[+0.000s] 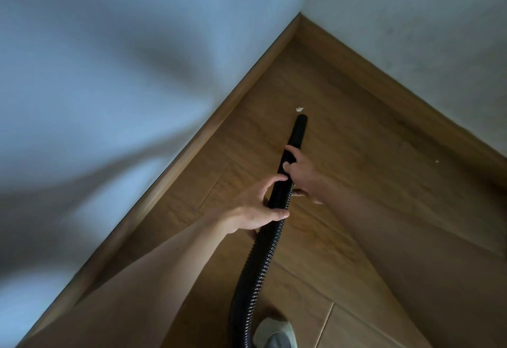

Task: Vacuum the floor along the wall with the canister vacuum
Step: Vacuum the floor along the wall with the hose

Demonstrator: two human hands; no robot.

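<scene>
A black ribbed vacuum hose (pixel 256 271) rises from the bottom of the view and ends in a smooth black nozzle tube (pixel 299 131) pointing at the wooden floor (pixel 343 224). My left hand (pixel 255 207) grips the ribbed hose. Just ahead of it, my right hand (pixel 299 169) grips the smooth tube, fingers curled round it. A small white scrap (pixel 299 109) lies on the floor right at the nozzle's tip. The canister itself is out of view.
Two pale walls meet in a corner (pixel 300 14) ahead, each with a wooden skirting board (pixel 192 144). A tiny pale crumb (pixel 437 161) lies near the right skirting. My foot in a light slipper (pixel 274 332) stands beside the hose at the bottom.
</scene>
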